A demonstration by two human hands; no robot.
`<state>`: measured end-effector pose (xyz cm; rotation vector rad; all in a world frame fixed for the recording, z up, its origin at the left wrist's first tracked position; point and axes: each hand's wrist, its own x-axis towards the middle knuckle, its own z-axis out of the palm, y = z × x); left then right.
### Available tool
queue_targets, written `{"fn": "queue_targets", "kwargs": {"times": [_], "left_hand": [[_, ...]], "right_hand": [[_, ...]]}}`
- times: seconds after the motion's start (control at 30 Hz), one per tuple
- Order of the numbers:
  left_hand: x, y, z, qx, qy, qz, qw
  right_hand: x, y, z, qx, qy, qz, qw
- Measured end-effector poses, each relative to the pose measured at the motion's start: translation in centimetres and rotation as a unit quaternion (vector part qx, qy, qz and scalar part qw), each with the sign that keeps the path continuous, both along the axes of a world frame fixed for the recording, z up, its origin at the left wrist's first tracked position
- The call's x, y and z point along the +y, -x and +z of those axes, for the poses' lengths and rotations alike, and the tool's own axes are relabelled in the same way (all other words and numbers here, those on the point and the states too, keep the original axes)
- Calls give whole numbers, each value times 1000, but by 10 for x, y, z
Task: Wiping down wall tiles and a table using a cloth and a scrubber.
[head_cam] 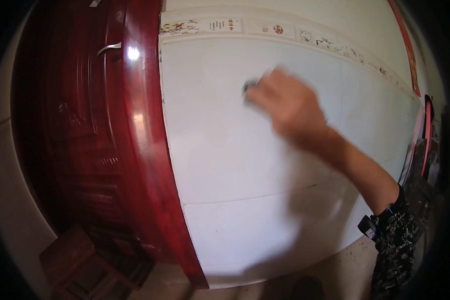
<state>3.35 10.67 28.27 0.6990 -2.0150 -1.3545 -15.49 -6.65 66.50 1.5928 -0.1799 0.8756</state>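
My right hand (290,103) is raised in front of the white wall tiles (217,150), its fingers bent and blurred. A small dark grey object (250,90) shows at the fingertips, on the side towards the door frame. Blur and the fingers hide what it is. Whether the object touches the tile surface, I cannot tell. A black sleeve with a pale floral pattern (393,240) covers the upper part of that arm. A small dark device (367,227) sits at the sleeve's edge. My left hand is out of view.
On the left stands a dark red door (82,150) with a metal handle (110,48) and a glossy red frame (146,150). A wooden stool (69,255) is below it. Decorated border tiles (285,32) run above. Several items, one a pink-edged board (428,131), lean at far right.
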Motion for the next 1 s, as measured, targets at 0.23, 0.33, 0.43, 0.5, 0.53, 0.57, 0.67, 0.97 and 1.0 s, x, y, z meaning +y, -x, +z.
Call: {"fn": "queue_targets", "kwargs": {"times": [0.23,0.33,0.43,0.5,0.53,0.57,0.67,0.97,1.0], "left_hand": [[13,5,18,-9,-12,0,1000],[13,6,28,-6,-12,1,1000],[8,9,28,-29,-1,13,999],[10,9,28,-46,3,21,999],[12,5,26,-48,2,22,999],[14,1,24,-34,-5,10,999],[15,-2,14,-6,-15,4,1000],[21,8,47,-44,-11,20,999],[22,7,53,-54,-1,37,998]], "right_hand": [[-8,18,36,-167,0,33,985],[-8,10,21,-100,-47,41,993],[-2,-9,-36,36,-136,20,990],[5,-7,-41,42,-191,-22,980],[2,-4,-33,-1,-158,-2,987],[-4,2,-17,-43,-124,17,991],[3,21,26,-187,-111,36,975],[11,-10,-90,57,-228,0,972],[4,-9,-83,39,-212,40,976]]}}
